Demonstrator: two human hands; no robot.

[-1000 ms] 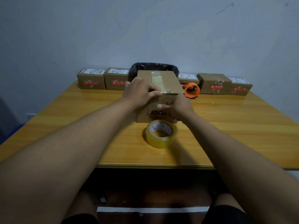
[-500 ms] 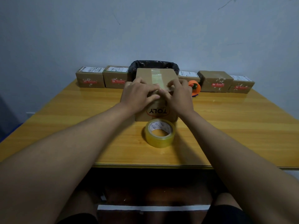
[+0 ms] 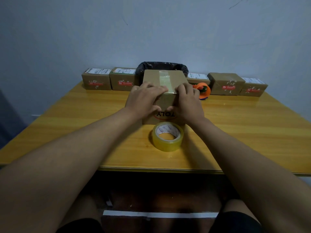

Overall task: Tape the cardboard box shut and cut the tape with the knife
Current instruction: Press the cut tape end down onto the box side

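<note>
up close in the head view, the cardboard box (image 3: 165, 84) sits mid-table (image 3: 67, 115) with a strip of clear tape (image 3: 165, 80) along its top. the left hand (image 3: 144, 100) lies flat, fingers spread over the box's near top edge; the right hand (image 3: 188, 101) presses beside it, fingertips curled on the tape end. a tape roll (image 3: 167, 136) lies just before the box. small parcels (image 3: 96, 80) line the wall, with an orange tool (image 3: 203, 90) among them; no blade shows on it.

Six cardboard boxes (image 3: 165, 81), one tape roll (image 3: 167, 136), two hands (image 3: 145, 100).
</note>
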